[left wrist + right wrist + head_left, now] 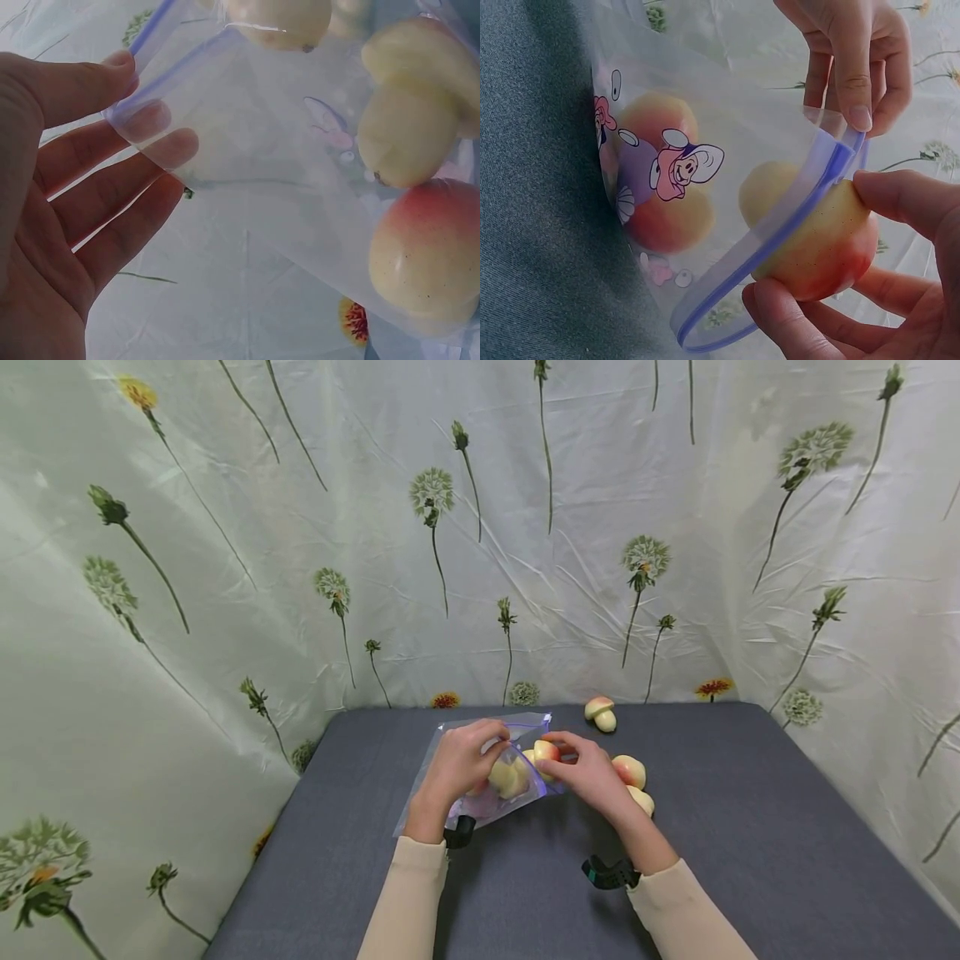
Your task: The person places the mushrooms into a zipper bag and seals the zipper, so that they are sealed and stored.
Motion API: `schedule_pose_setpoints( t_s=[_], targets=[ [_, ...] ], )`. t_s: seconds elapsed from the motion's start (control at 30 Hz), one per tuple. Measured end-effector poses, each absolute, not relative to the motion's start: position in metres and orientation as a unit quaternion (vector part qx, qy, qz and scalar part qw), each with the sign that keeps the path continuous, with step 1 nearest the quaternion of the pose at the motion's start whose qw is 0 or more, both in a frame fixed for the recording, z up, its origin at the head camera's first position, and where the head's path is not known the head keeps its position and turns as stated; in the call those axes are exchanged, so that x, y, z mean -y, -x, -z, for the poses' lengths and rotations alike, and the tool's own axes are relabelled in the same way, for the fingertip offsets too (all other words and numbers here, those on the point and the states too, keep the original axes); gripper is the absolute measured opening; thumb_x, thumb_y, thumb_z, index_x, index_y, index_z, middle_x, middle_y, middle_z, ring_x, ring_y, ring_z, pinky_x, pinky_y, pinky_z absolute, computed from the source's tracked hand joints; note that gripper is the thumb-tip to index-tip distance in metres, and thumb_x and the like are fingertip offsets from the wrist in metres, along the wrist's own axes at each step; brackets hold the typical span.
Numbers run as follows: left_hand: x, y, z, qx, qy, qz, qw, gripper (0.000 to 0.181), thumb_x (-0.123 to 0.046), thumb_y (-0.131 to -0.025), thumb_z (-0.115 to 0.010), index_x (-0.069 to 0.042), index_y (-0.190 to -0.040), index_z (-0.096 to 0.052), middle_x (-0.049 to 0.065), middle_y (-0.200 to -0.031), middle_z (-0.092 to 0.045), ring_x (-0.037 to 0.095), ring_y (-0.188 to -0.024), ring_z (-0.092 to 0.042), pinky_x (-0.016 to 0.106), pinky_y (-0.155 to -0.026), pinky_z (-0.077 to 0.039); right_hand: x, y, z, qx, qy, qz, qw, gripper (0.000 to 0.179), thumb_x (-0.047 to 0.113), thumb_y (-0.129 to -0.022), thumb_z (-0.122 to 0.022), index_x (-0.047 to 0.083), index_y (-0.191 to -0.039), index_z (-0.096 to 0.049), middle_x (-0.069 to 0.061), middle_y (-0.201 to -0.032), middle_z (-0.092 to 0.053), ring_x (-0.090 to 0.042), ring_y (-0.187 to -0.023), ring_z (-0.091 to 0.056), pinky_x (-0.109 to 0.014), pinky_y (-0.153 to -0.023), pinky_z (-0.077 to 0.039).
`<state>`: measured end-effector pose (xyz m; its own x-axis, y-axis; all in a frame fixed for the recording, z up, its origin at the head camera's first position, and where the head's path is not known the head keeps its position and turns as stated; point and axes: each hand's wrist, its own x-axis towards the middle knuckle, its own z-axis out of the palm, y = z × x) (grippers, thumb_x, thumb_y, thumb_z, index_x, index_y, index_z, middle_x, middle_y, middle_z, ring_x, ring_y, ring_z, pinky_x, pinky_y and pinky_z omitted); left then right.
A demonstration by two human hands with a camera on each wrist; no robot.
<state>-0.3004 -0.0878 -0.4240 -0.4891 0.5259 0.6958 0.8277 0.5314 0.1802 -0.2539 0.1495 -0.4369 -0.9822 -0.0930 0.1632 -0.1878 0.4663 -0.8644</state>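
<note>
My left hand (pixel 463 758) pinches the rim of a clear zip bag (pixel 731 255) with a purple zip strip and cartoon prints. In the left wrist view its thumb and index finger hold the rim, while the other fingers lie spread behind the film. My right hand (pixel 592 777) grips a toy mushroom (pixel 817 251), cream with a red-tinted cap, between thumb and fingers. That mushroom sits partly inside the bag's mouth, which gapes around it. Several similar mushrooms (pixel 412 135) lie inside the bag, seen through the film.
Another toy mushroom (pixel 601 713) lies at the back of the dark grey table (pixel 720 827). Two more rounded pieces, a red-and-cream one (pixel 630 772) and a cream one (pixel 642 802), lie just right of my right hand, partly hidden by the wrist. A flower-printed curtain (pixel 480 568) surrounds the table's back and sides.
</note>
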Motion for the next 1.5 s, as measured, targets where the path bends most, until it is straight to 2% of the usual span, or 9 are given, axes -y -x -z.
schedule_pose_setpoints(
  t_s=[0.2, 0.43, 0.73, 0.9, 1.03, 1.37, 1.5],
  targets=[
    [0.0868, 0.3013, 0.4238, 0.822, 0.412, 0.257, 0.297, 0.014, -0.009, -0.088, -0.08, -0.016, -0.096, -0.07, -0.005, -0.098, -0.071, 0.009, -0.075, -0.066, 0.027, -0.064, -0.053, -0.1489, 0.2542, 0.4371, 0.842, -0.082, -0.532, 0.035, 0.052, 0.035, -0.089, -0.078, 0.012, -0.133, -0.064, -0.013, -0.117, -0.068, -0.033, -0.106, -0.065, -0.036, -0.074, -0.057],
    [0.0876, 0.2997, 0.4216, 0.826, 0.409, 0.254, 0.294, 0.012, -0.011, -0.089, -0.079, -0.016, -0.095, -0.07, -0.006, -0.097, -0.07, 0.007, -0.075, -0.065, 0.027, -0.064, -0.053, -0.1501, 0.2542, 0.4369, 0.838, -0.081, -0.539, 0.034, 0.055, 0.038, -0.09, -0.077, 0.01, -0.135, -0.062, -0.013, -0.117, -0.067, -0.032, -0.109, -0.063, -0.037, -0.074, -0.057],
    [0.0883, 0.2977, 0.4191, 0.827, 0.407, 0.266, 0.282, 0.009, -0.013, -0.091, -0.077, -0.016, -0.097, -0.072, -0.005, -0.101, -0.071, 0.008, -0.081, -0.066, 0.027, -0.069, -0.054, -0.1465, 0.256, 0.4361, 0.844, -0.073, -0.531, 0.027, 0.049, 0.043, -0.089, -0.077, 0.02, -0.131, -0.065, -0.008, -0.113, -0.069, -0.024, -0.096, -0.066, -0.04, -0.072, -0.055],
    [0.0892, 0.298, 0.4192, 0.828, 0.406, 0.266, 0.28, 0.008, -0.014, -0.091, -0.077, -0.015, -0.098, -0.073, -0.006, -0.101, -0.071, 0.007, -0.082, -0.066, 0.027, -0.068, -0.054, -0.1439, 0.256, 0.4361, 0.84, -0.073, -0.537, 0.012, 0.049, 0.042, -0.09, -0.076, 0.018, -0.131, -0.065, -0.011, -0.113, -0.069, -0.02, -0.084, -0.068, -0.045, -0.073, -0.056],
    [0.0898, 0.298, 0.4187, 0.828, 0.407, 0.266, 0.279, 0.007, -0.015, -0.092, -0.076, -0.013, -0.099, -0.074, -0.005, -0.102, -0.071, 0.008, -0.082, -0.067, 0.028, -0.068, -0.054, -0.1418, 0.2542, 0.4346, 0.837, -0.077, -0.542, 0.004, 0.048, 0.039, -0.091, -0.076, 0.015, -0.131, -0.065, -0.012, -0.113, -0.069, -0.02, -0.082, -0.068, -0.047, -0.073, -0.056],
    [0.09, 0.2973, 0.4185, 0.828, 0.407, 0.256, 0.289, 0.008, -0.014, -0.091, -0.077, -0.015, -0.097, -0.072, -0.006, -0.1, -0.071, 0.008, -0.08, -0.067, 0.028, -0.067, -0.054, -0.1412, 0.2524, 0.4363, 0.831, -0.077, -0.551, -0.005, 0.048, 0.035, -0.092, -0.076, 0.013, -0.133, -0.064, -0.012, -0.114, -0.068, -0.021, -0.081, -0.067, -0.039, -0.07, -0.056],
    [0.0896, 0.2971, 0.4181, 0.827, 0.407, 0.258, 0.29, 0.009, -0.012, -0.09, -0.078, -0.015, -0.097, -0.072, -0.005, -0.1, -0.072, 0.008, -0.081, -0.067, 0.028, -0.067, -0.054, -0.1415, 0.2547, 0.4389, 0.822, -0.095, -0.562, -0.02, 0.045, 0.034, -0.095, -0.072, 0.011, -0.133, -0.064, -0.013, -0.118, -0.068, -0.022, -0.088, -0.068, -0.04, -0.075, -0.058]
  ],
)
